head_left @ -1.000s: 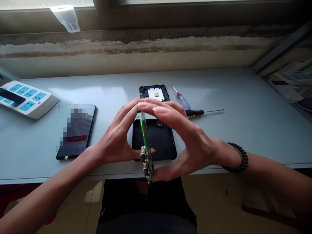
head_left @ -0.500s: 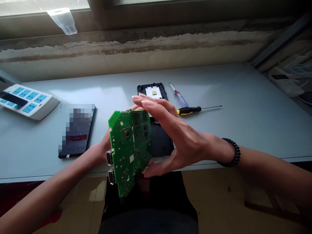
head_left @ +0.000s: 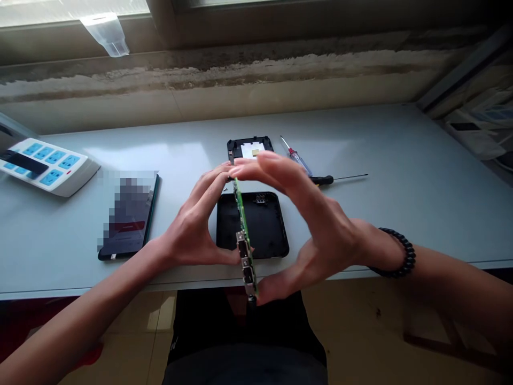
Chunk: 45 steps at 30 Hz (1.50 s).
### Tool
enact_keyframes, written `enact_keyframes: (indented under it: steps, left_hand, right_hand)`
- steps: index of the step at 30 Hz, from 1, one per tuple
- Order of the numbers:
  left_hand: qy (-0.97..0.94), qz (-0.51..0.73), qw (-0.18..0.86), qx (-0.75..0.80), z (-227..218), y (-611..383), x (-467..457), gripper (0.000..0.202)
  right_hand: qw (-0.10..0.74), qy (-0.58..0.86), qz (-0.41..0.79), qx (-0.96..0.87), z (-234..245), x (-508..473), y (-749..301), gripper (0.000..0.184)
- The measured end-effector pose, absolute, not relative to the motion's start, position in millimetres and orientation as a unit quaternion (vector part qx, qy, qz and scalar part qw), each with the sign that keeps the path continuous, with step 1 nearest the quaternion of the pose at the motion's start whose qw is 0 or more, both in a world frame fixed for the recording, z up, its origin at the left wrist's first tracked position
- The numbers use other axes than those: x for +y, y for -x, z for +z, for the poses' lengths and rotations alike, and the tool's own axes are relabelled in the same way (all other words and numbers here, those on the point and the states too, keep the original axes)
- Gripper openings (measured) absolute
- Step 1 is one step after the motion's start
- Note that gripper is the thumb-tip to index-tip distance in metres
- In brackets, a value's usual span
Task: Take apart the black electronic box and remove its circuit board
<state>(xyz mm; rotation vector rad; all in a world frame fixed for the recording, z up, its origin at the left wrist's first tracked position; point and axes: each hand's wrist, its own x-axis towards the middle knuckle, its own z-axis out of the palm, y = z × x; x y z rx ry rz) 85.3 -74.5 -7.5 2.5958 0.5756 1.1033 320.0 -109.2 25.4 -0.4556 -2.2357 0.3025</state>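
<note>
On the white table [head_left: 380,160], a green circuit board [head_left: 243,230] stands on its edge above a black case [head_left: 266,230]; the left hand [head_left: 192,227] and right hand [head_left: 316,230] pinch it with their fingertips.

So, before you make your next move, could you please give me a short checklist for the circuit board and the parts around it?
1. Green circuit board held edge-on between left hand and right hand: ok.
2. Board's flat face visible from here: not ok, only its edge shows.
3. Two metal ports present at its lower end: ok.
4. Board clear of the black case behind it: cannot tell.
5. Black-handled screwdriver and red-marked screwdriver both in view: ok.
</note>
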Motion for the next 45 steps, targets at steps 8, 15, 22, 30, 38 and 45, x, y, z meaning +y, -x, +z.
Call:
enact_keyframes:
  steps: [8,15,22,30,38,45]
  left_hand:
    - [-0.9,0.389,0.097,0.171,0,-86,-76,0.084]
    - [-0.918,0.344,0.056,0.188,4,-86,-78,0.096]
    - [-0.908,0.371,0.04,0.188,5,-81,-75,0.102]
    - [-0.9,0.366,0.038,0.233,12,-70,-74,0.102]
    - [-0.895,0.365,-0.001,0.257,9,-70,-75,0.1]
    - [-0.899,0.357,0.001,0.252,7,-69,-74,0.101]
  right_hand:
    - [0.377,0.204,0.143,-0.892,30,-110,-329,0.133]
    - [0.356,0.185,0.15,-0.903,35,-112,-324,0.127]
    - [0.351,0.229,0.155,-0.895,39,-114,-335,0.112]
    - [0.286,0.265,0.118,-0.913,49,-104,-361,0.118]
    - [0.27,0.295,0.137,-0.906,33,-93,-374,0.119]
    - [0.262,0.306,0.155,-0.902,26,-86,-377,0.123]
